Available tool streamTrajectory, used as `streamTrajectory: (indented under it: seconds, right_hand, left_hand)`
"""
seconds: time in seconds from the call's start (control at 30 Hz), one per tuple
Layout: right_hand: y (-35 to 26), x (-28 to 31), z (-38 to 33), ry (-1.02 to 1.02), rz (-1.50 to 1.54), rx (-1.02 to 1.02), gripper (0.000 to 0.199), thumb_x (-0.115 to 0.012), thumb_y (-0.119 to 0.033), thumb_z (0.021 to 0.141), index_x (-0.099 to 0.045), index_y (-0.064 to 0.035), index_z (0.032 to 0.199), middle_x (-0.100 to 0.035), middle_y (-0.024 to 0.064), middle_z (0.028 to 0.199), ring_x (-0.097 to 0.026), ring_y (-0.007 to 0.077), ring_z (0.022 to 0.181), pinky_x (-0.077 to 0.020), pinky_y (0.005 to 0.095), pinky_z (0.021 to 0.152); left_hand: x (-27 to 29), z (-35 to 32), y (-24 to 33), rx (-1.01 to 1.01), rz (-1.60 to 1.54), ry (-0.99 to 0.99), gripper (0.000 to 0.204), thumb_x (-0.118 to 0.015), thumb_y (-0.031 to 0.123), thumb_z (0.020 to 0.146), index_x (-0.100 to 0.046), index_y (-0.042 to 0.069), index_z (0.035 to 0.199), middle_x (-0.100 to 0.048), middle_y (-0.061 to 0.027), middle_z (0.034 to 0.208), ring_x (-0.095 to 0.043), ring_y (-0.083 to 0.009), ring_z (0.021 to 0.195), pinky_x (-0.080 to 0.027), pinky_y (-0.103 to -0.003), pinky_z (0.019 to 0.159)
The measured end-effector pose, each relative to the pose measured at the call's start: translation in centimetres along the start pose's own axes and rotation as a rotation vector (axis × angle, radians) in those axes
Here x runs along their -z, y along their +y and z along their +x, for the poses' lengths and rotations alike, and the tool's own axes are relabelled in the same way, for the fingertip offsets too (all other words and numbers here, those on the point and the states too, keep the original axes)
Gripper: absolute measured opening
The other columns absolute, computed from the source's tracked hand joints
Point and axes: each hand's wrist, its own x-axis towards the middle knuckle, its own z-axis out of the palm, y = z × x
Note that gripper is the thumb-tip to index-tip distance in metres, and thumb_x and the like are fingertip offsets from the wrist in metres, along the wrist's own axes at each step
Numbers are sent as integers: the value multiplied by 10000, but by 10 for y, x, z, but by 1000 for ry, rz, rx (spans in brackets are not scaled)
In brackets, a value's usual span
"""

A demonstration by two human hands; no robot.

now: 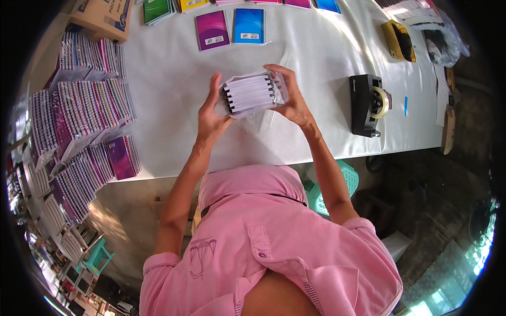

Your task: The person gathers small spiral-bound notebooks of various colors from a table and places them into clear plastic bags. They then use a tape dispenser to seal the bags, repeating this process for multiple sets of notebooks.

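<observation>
Between my two hands is a bundle of small notebooks [250,92] in clear plastic, raised over the table with its white page edges and dark binding ends facing up. My left hand [212,111] grips the bundle's left end, one digit sticking up beside it. At the other end my right hand [294,100] clasps the plastic, its fingers curled over the far corner. Some fingers of both hands are hidden by the bundle. Beyond it, a purple spiral notebook [213,30] and a blue spiral notebook [249,26] lie side by side.
Tall stacks of wrapped spiral notebooks [92,108] and a cardboard box [100,18] line the left. A black tape dispenser [363,105] and a yellow container [398,41] stand right on the white-covered table [168,137]. More notebooks [157,9] edge the far side. A green stool [345,179] is below.
</observation>
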Motion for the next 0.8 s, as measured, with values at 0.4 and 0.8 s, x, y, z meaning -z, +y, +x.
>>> streamTrajectory:
  seconds: [0.4, 0.8]
  right_hand:
    - [0, 1, -12, 7, -327, 177, 699, -880, -165, 521, -560, -131, 1142, -348, 119, 1424, -314, 330, 1335, -298, 480, 1090]
    - [-9, 3, -17, -42, -466, 155, 653, -876, -243, 504, -657, -207, 1118, -302, 126, 1460, -271, 344, 1339, -282, 472, 1098]
  left_hand:
    - [9, -2, 39, -280, 579, 17, 526, -836, 134, 589, -707, 230, 1089, -353, -82, 1474, -192, -421, 1388, -340, -508, 1070]
    - [12, -9, 21, -339, 320, 96, 534, -845, 192, 590, -701, 189, 1105, -303, -125, 1499, -165, -442, 1392, -299, -518, 1085]
